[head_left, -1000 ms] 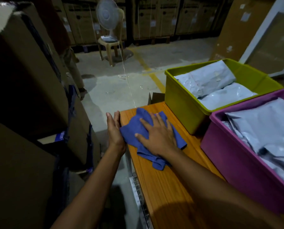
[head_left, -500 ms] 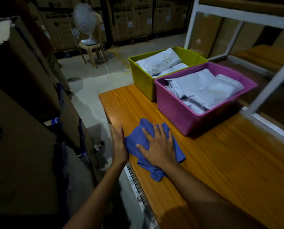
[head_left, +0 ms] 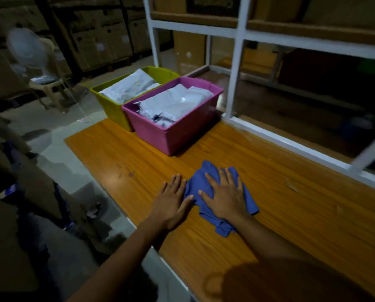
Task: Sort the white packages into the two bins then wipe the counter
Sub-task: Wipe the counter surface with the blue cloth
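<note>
A crumpled blue cloth [head_left: 206, 175] lies on the wooden counter [head_left: 291, 214]. My right hand [head_left: 224, 194] presses flat on the cloth with spread fingers. My left hand [head_left: 171, 200] lies flat on the counter just left of the cloth, its thumb touching the cloth's edge. At the far end of the counter stand a green bin [head_left: 110, 105] and a pink bin [head_left: 182, 136] side by side, each holding white packages [head_left: 178, 103].
A white metal shelf frame [head_left: 234, 68] runs along the counter's right side. Cardboard boxes [head_left: 18, 192] stand close on the left across a narrow floor gap. A fan on a plastic stool [head_left: 42, 81] sits far left.
Both hands and the cloth have slid along the counter, away from the bins and inward from the left edge. The view has swung to the right.
</note>
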`<control>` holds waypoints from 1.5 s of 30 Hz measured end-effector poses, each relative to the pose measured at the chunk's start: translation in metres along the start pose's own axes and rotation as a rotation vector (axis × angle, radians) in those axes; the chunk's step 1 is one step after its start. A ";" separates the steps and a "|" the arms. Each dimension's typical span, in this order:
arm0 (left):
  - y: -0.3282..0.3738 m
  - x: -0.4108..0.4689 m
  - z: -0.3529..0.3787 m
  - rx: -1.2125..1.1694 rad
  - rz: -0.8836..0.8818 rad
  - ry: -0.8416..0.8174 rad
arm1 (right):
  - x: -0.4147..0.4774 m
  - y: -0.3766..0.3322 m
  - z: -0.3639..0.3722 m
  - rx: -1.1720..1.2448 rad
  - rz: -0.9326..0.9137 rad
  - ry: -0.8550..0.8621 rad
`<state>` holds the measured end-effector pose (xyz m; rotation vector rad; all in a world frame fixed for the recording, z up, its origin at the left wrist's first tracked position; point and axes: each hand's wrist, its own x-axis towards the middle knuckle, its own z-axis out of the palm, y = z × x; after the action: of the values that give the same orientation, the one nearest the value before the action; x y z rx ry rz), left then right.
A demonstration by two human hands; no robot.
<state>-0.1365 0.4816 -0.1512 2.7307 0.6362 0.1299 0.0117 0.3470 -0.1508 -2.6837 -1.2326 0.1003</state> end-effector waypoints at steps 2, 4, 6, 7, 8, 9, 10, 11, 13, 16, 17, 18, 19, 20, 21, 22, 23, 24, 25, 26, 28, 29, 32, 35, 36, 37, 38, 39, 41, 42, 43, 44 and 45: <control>0.026 0.013 0.010 -0.005 0.032 -0.008 | -0.009 0.027 -0.006 0.033 0.120 0.014; 0.045 0.024 0.017 0.003 0.054 -0.005 | -0.020 0.054 -0.012 0.060 0.231 0.037; 0.062 0.031 0.025 0.029 0.109 -0.027 | -0.038 0.079 -0.019 0.065 0.319 0.039; 0.070 0.031 0.029 0.043 0.139 -0.040 | -0.047 0.087 -0.022 0.063 0.351 0.041; 0.081 0.031 0.034 0.051 0.180 -0.059 | -0.060 0.095 -0.025 0.058 0.389 0.044; 0.093 0.030 0.038 0.053 0.224 -0.075 | -0.073 0.102 -0.028 0.053 0.416 0.052; 0.106 0.028 0.043 0.050 0.265 -0.094 | -0.087 0.108 -0.031 0.045 0.431 0.060; 0.121 0.026 0.048 0.046 0.304 -0.114 | -0.102 0.114 -0.034 0.032 0.447 0.068; 0.153 0.022 0.061 0.041 0.382 -0.143 | -0.135 0.131 -0.038 -0.006 0.509 0.077; 0.210 0.014 0.082 0.036 0.505 -0.185 | -0.192 0.176 -0.047 -0.025 0.693 0.058; 0.232 0.009 0.089 0.038 0.551 -0.202 | -0.215 0.195 -0.051 -0.018 0.760 0.058; 0.256 0.004 0.096 0.040 0.601 -0.222 | -0.240 0.213 -0.054 -0.005 0.824 0.065; 0.280 -0.002 0.104 0.039 0.650 -0.240 | -0.265 0.230 -0.058 0.008 0.882 0.076; 0.306 -0.008 0.112 0.031 0.699 -0.256 | -0.292 0.247 -0.061 0.015 0.931 0.090; 0.333 -0.015 0.121 0.020 0.747 -0.273 | -0.319 0.262 -0.064 0.016 0.975 0.102; 0.361 -0.023 0.130 0.014 0.796 -0.294 | -0.346 0.276 -0.066 0.017 1.018 0.111; 0.390 -0.032 0.140 0.015 0.845 -0.317 | -0.373 0.290 -0.069 0.016 1.063 0.119; 0.419 -0.043 0.150 0.019 0.894 -0.339 | -0.401 0.302 -0.072 0.017 1.107 0.129; 0.449 -0.056 0.161 0.019 0.940 -0.359 | -0.429 0.314 -0.074 0.019 1.147 0.145; 0.477 -0.072 0.172 0.019 0.984 -0.375 | -0.458 0.327 -0.076 0.021 1.189 0.164; 0.534 -0.106 0.192 0.016 1.076 -0.405 | -0.519 0.352 -0.080 0.015 1.273 0.193; 0.561 -0.125 0.201 0.015 1.118 -0.422 | -0.548 0.364 -0.082 0.015 1.312 0.210; 0.634 -0.179 0.226 -0.023 1.204 -0.440 | -0.630 0.396 -0.090 0.029 1.396 0.275; 0.705 -0.239 0.250 -0.080 1.275 -0.488 | -0.709 0.420 -0.094 0.025 1.445 0.346; 0.728 -0.260 0.258 -0.079 1.299 -0.507 | -0.731 0.426 -0.096 0.028 1.458 0.388; 0.751 -0.280 0.267 -0.076 1.331 -0.524 | -0.751 0.431 -0.097 0.042 1.471 0.444; 0.773 -0.301 0.276 -0.077 1.362 -0.538 | -0.769 0.435 -0.099 0.046 1.483 0.514; 0.795 -0.323 0.284 -0.086 1.389 -0.560 | -0.785 0.439 -0.101 0.062 1.498 0.594; 0.836 -0.367 0.297 -0.111 1.411 -0.619 | -0.817 0.440 -0.105 0.110 1.550 0.840; 0.854 -0.387 0.303 -0.126 1.410 -0.623 | -0.834 0.438 -0.106 0.096 1.576 0.972; 0.868 -0.404 0.308 -0.132 1.408 -0.610 | -0.852 0.435 -0.105 0.060 1.596 1.075; 0.879 -0.417 0.313 -0.128 1.417 -0.584 | -0.870 0.431 -0.102 0.048 1.618 1.152; 0.887 -0.424 0.317 -0.105 1.446 -0.550 | -0.890 0.428 -0.094 0.070 1.655 1.208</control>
<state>-0.0984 -0.5506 -0.1532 2.3445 -1.4337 -0.2417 -0.2377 -0.6132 -0.1575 -2.0859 1.2356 -0.9787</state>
